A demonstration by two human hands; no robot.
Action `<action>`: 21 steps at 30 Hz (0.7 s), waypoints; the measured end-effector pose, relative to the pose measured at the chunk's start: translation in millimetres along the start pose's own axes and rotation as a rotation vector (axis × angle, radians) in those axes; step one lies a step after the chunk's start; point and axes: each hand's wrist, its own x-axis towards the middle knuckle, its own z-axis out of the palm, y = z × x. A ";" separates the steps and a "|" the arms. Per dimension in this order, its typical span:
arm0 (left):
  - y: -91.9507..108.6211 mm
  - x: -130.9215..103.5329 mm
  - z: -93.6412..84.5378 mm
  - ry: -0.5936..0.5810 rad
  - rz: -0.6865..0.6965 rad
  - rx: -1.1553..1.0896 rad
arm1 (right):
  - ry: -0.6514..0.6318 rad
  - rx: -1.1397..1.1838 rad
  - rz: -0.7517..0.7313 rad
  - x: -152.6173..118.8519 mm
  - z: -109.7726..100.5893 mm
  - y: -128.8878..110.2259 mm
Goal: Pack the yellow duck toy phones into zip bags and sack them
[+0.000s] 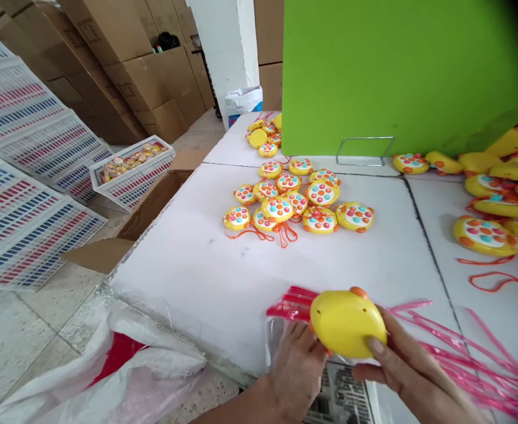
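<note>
My right hand (413, 377) grips a yellow oval toy (347, 324), its plain back with small screw holes toward me and an orange nub at its top edge. Just left of it, my left hand (296, 365) has curled fingers, partly hidden behind the toy; a bit of orange shows by the fingertips. Under and beside that hand lie clear plastic bags (276, 338) with a red top strip (294, 301). Farther back on the white table (188, 253) sits a cluster of similar toys (279, 209), showing colourful buttons and orange cord loops.
More toys are heaped at the right (486, 235) and far back. A green board (395, 76) stands across the table. Pink plastic strips (484, 359) lie right of my hands. A white sack (121, 377), an open carton (152, 203) and plastic baskets (29, 224) flank the left edge.
</note>
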 end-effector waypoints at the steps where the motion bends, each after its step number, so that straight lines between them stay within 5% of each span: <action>1: 0.6 -0.8 -2.1 0.016 0.025 0.011 | 0.001 -0.073 -0.032 3.2 1.4 1.2; 4: 3.8 -3.5 -10.2 0.050 0.093 0.011 | 0.033 -0.280 -0.147 8.7 -1.4 8.9; 9: 7.0 -6.3 -27.5 0.007 0.123 -0.055 | -0.008 -0.280 -0.205 7.9 -10.9 18.6; 12: 2.0 -8.5 -51.2 0.127 0.134 -0.130 | 0.006 -0.307 -0.203 7.8 -12.4 19.3; 14: -3.6 -9.7 -70.3 0.242 -0.012 -0.195 | 0.036 -0.352 -0.209 8.4 -12.5 19.4; 16: -8.1 -9.6 -84.2 0.265 -0.334 -0.318 | 0.049 -0.391 -0.222 9.0 -12.5 19.7; 18: -10.2 -7.1 -87.3 0.159 -0.648 -0.528 | 0.040 -0.430 -0.271 9.5 -13.0 20.5; 21: -10.1 1.2 -74.5 0.004 -0.783 -0.821 | -0.017 -0.566 -0.468 9.8 -14.0 19.8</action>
